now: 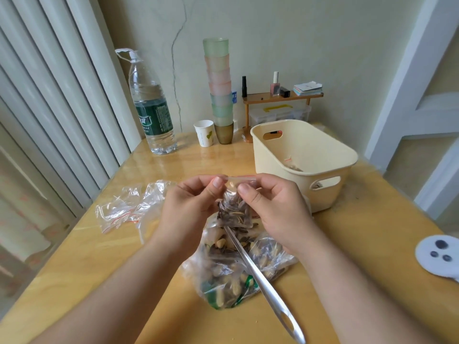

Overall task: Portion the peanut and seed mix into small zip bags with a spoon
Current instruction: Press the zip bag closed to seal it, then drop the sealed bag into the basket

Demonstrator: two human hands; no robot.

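i hold a small zip bag [236, 209] up above the tabletop [347, 256], between my two hands; my left hand [191, 207] pinches the left end of its top strip, thumb toward me and fingers [198, 181] curled behind it; my right hand [275, 207] pinches the right part of the same strip, thumb pressed on the near side of the bag just below the seal, fingers curled behind; the clear strip runs level between my two thumbs; the bag hangs down from there, its lower half filled with dark striped seeds; both hands are clamped on the bag, neither one slack.

right under the small bag lies the big bag of mix [238, 266], a crumpled clear bag of peanuts and seeds resting on the tabletop between my forearms; a spoon [258, 276] sticks out of it, bowl end buried in the mix beneath the small bag, its handle slanting toward me and to the right, touched by neither hand.

to the left of my left hand a heap of empty zip bags [124, 207] lies on the tabletop; to the right, just behind my right hand, stands a cream basket [305, 165] with a little something dark at its bottom; at the far edge stand a water bottle [151, 105], a paper cup [204, 133] and a tall stack of cups [219, 90].
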